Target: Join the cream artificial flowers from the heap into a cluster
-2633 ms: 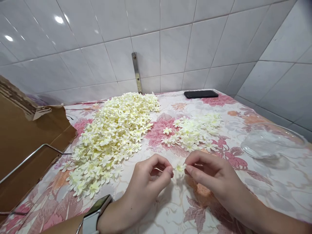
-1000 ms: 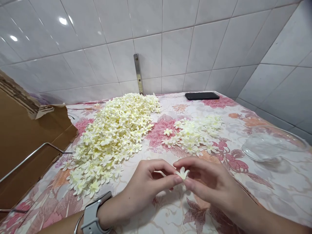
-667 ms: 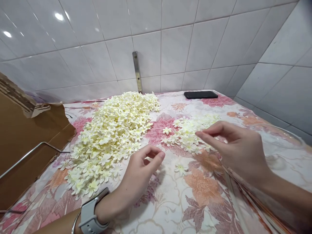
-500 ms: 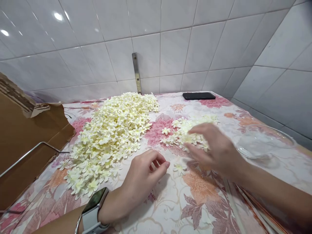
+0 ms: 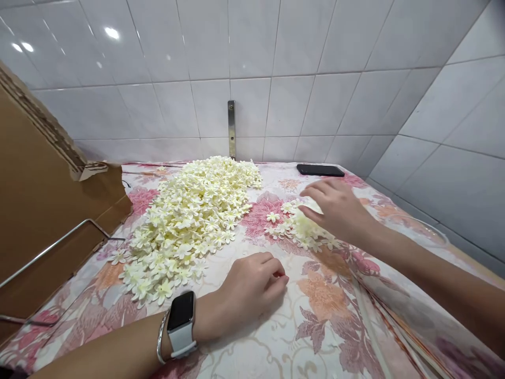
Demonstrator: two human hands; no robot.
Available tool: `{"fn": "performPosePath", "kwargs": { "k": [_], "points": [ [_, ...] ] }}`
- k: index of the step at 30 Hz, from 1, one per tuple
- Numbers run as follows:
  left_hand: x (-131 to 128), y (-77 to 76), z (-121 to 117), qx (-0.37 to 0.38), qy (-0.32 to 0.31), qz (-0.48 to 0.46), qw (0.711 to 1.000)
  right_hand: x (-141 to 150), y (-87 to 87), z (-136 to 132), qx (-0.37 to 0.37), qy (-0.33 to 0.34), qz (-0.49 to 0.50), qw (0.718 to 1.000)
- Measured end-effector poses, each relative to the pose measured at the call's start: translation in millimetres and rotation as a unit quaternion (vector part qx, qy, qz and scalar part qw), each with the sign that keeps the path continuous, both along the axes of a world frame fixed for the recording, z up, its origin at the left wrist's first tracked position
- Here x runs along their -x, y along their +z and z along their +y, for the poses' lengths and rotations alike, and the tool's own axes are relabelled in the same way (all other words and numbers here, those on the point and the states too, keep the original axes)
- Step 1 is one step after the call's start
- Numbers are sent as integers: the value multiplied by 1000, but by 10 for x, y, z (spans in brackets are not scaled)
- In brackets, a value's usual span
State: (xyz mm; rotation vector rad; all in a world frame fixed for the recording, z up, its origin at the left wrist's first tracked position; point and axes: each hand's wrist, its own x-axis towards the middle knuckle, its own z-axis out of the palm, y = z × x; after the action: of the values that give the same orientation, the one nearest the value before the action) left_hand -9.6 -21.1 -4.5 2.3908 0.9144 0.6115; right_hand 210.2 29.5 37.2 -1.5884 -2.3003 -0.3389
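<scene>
My left hand (image 5: 256,284) rests on the flowered tablecloth, its fingers curled in and the thumb pressed towards them. Anything between its fingertips is hidden. My right hand (image 5: 335,208) hovers over a small heap of pale flowers (image 5: 303,237), fingers and thumb spread apart. A blurred pale patch shows below its thumb; whether that is one flower or part of the heap I cannot tell. To the left of both hands lies a large pile of cream-white, five-petalled flowers (image 5: 197,210). One single flower (image 5: 272,217) lies at the small heap's left edge.
A black phone (image 5: 320,170) lies near the tiled wall. A cardboard box (image 5: 51,210) with a bent metal rod (image 5: 51,252) stands at the left. Pale and reddish strips (image 5: 398,337) lie at the lower right, and a clear round rim (image 5: 426,226) shows behind my right arm.
My right hand has moved up and away over the small heap, its fingers opening wider. A lone flower near my left fingertips no longer lies there. The view has shifted slightly.
</scene>
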Motion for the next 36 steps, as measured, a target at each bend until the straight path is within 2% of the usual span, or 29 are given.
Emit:
{"fn": "performPosePath", "kwargs": {
  "k": [4,8,9,11,12,13,15,17,19,23,25,26,28,29,32,34,36],
  "points": [
    [14,56,-48,6,-10,-1,1000,340,-11,409,121,42,-46,991],
    [28,86,-75,16,-9,-24,1000,612,-14,642,216,65,-39,973],
    [25,90,-74,38,3,-42,998,628,13,660,230,74,-28,970],
    [11,99,-52,138,44,-115,983,606,94,639,242,95,7,966],
    [1,104,-32,210,72,-171,960,579,137,598,239,107,32,965],
    [-10,110,-8,285,100,-232,925,550,174,536,230,119,62,964],
    [-31,121,41,413,138,-335,836,505,206,359,205,139,130,960],
    [-51,126,69,484,139,-390,771,503,167,132,188,150,188,952],
    [-67,122,65,511,112,-413,746,541,74,-104,177,152,226,946],
    [-84,106,6,515,81,-434,735,533,-52,-446,166,154,255,940],
    [-81,114,-15,519,100,-423,736,352,9,-517,119,136,248,952],
    [-78,122,-21,520,116,-415,738,202,70,-532,63,107,226,966],
    [-70,142,-28,516,140,-397,746,-188,219,-538,-42,-62,138,988],
    [-68,149,-31,516,149,-387,749,-406,287,-535,-48,-113,124,985],
    [-74,147,-35,522,176,-362,752,-991,381,-520,-3,-205,102,973],
    [-83,128,-32,529,181,-360,747,-1237,343,-503,49,-225,89,969],
    [-93,108,-23,528,174,-376,742,-1355,264,-477,97,-223,80,967]
  ]
}}
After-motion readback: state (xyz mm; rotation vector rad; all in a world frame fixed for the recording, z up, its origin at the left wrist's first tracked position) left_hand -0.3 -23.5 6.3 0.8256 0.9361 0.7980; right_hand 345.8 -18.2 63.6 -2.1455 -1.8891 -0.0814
